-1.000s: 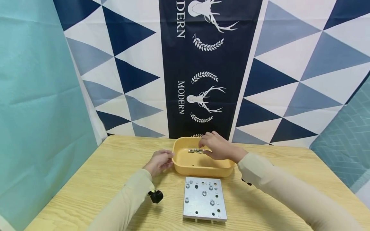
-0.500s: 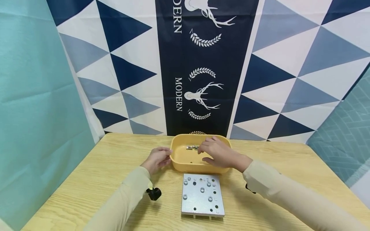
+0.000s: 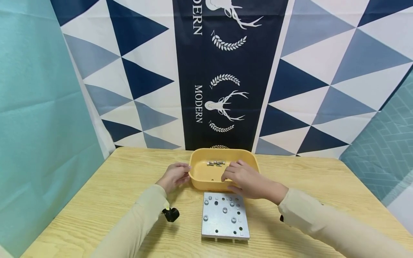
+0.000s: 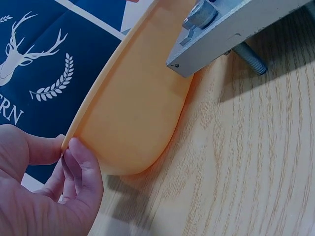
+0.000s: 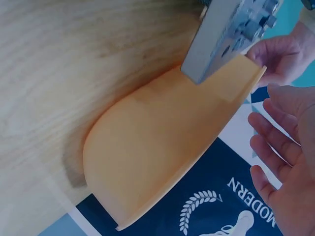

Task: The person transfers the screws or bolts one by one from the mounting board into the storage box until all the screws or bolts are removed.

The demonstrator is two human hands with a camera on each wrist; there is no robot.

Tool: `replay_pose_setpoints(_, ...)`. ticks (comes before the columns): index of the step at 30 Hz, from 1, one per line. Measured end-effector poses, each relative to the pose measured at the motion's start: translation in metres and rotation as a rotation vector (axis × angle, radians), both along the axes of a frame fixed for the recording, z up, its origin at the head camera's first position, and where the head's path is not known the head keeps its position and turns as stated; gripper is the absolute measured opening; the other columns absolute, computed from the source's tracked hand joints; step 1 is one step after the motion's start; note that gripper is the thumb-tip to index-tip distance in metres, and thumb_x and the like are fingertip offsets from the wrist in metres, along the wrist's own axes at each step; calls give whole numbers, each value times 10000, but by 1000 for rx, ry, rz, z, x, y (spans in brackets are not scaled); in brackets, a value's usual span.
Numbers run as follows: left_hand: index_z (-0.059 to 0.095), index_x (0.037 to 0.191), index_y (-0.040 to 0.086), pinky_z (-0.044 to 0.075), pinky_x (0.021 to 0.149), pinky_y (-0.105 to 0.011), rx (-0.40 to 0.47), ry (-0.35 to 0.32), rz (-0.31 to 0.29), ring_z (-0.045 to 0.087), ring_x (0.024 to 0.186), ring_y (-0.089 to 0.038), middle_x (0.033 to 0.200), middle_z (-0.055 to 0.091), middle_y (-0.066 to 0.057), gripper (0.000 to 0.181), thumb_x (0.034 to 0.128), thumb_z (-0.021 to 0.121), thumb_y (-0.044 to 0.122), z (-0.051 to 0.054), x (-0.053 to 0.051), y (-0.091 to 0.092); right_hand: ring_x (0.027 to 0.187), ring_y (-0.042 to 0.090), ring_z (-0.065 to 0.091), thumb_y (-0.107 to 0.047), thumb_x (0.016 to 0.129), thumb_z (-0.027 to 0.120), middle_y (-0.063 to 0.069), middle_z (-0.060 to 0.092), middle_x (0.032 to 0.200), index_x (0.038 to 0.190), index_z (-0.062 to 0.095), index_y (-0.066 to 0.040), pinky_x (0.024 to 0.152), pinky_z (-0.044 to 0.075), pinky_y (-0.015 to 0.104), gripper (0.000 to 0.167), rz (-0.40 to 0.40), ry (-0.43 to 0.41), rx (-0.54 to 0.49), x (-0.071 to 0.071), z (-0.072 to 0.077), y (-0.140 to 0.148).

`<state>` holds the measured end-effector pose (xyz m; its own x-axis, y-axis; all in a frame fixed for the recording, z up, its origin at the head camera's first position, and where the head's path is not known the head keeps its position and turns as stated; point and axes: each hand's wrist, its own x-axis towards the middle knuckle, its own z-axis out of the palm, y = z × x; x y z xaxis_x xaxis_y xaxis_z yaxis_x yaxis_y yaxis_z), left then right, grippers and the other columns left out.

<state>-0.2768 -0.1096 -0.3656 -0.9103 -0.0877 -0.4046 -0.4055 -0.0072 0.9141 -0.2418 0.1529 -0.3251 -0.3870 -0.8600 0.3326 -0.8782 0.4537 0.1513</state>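
My left hand (image 3: 175,175) pinches the left end of a yellow plastic bin (image 3: 200,175), thumb on one side of the rim and fingers on the other, as the left wrist view shows. Inside the bin lie several small bolts (image 3: 216,163) and a tiny dark piece (image 3: 212,180). Above the bin's front right edge hovers my right hand (image 3: 247,181); in the right wrist view its fingers (image 5: 275,135) are spread and bent slightly, holding nothing. Just in front of the bin is a silver metal plate (image 3: 222,225) with holes and several socket-head bolts.
The plate stands raised on bolt shanks (image 4: 252,60) that stick out beneath it. A patterned cloth (image 3: 155,71) hangs behind the wooden table (image 3: 135,168). A small black device (image 3: 171,214) is at the left wrist.
My right hand has drawn back from the bolts toward the bin's front edge, uncovering them. The left hand keeps its hold on the rim. The head view has shifted slightly.
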Motion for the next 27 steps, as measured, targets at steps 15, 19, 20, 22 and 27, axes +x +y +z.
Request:
replay_pose_setpoints(15, 575, 1176, 1, 464, 564, -149, 45, -1, 1, 518, 629, -76, 900, 579, -83, 250, 938, 594, 75, 0, -5, -1, 892, 101, 526, -219, 794, 780, -90, 641, 914, 966, 653, -181, 790, 376, 278, 217, 40, -13, -53, 20, -12, 10)
replay_pose_setpoints(19, 571, 1173, -1, 468, 568, -150, 54, 1, 0, 516, 622, -72, 855, 578, -62, 247, 940, 594, 79, 0, -4, -1, 893, 97, 525, -209, 789, 780, -94, 650, 924, 971, 654, -180, 795, 381, 274, 224, 39, -16, -45, 27, -14, 10)
replay_pose_setpoints(20, 568, 1176, 0, 467, 568, -149, 53, 0, -4, 516, 620, -70, 850, 577, -59, 248, 943, 591, 82, 0, -4, -1, 894, 95, 528, -209, 784, 784, -95, 652, 926, 974, 655, -180, 795, 381, 273, 232, 39, -15, -44, 28, -14, 11)
replay_pose_setpoints(22, 565, 1179, -1, 466, 565, -148, 51, -2, -7, 514, 620, -69, 848, 571, -58, 250, 946, 588, 86, 0, -4, -1, 899, 92, 532, -211, 774, 792, -98, 654, 931, 980, 657, -183, 800, 383, 270, 248, 39, -15, -39, 32, -16, 10)
replay_pose_setpoints(27, 566, 1180, 3, 470, 562, -148, 48, -12, -6, 516, 620, -71, 859, 564, -64, 247, 948, 585, 88, -1, -2, 0, 918, 88, 540, -229, 758, 807, -106, 654, 948, 989, 658, -187, 817, 402, 275, 279, 51, -13, -28, 39, -20, 10)
